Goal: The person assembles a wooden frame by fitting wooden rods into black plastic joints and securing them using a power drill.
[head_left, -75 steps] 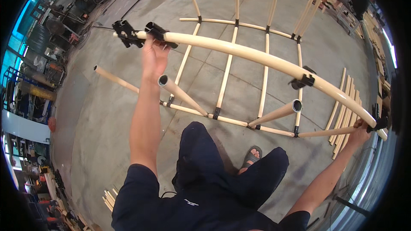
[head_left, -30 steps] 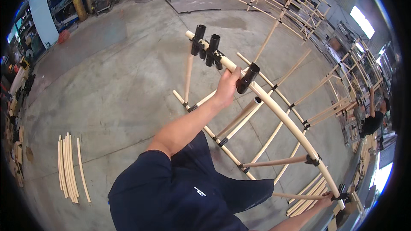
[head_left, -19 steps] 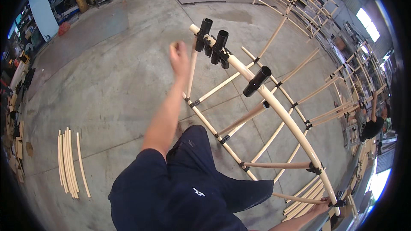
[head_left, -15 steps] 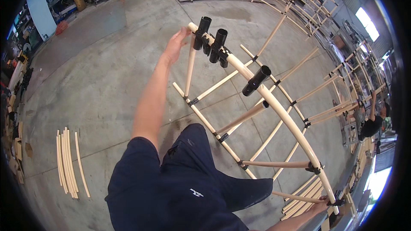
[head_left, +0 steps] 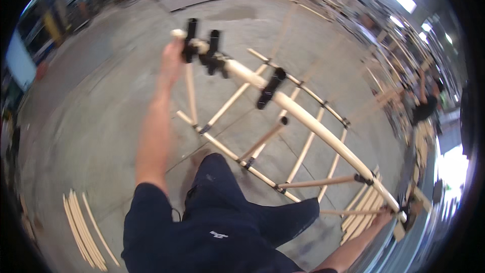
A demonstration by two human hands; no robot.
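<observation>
A long cream pipe (head_left: 313,121) slants across the top of a pipe frame, its far-left end beyond the near-right one. My left hand (head_left: 173,58), smeared by motion, is closed at its far end; the fingertips are partly hidden. At the near-right end, my right hand (head_left: 386,216) wraps round the pipe beside a joint. Black tube-shaped joints (head_left: 271,88) sit along the pipe, several of them bunched near my left hand. Beneath lies the frame's base (head_left: 230,149), cream pipes linked by black joints. An upright post (head_left: 262,142) stands with a black open cap, apart from the long pipe.
Loose cream pipes (head_left: 83,230) lie on the floor at the left, and another bundle (head_left: 361,212) lies by the right side of the frame. Other pipe frames stand at the back right. A person in dark clothes (head_left: 427,106) works at the far right.
The view has swung, so the long pipe and the frame appear further left and slightly lower. Both hands stay at the pipe's ends. The picture is more blurred now.
</observation>
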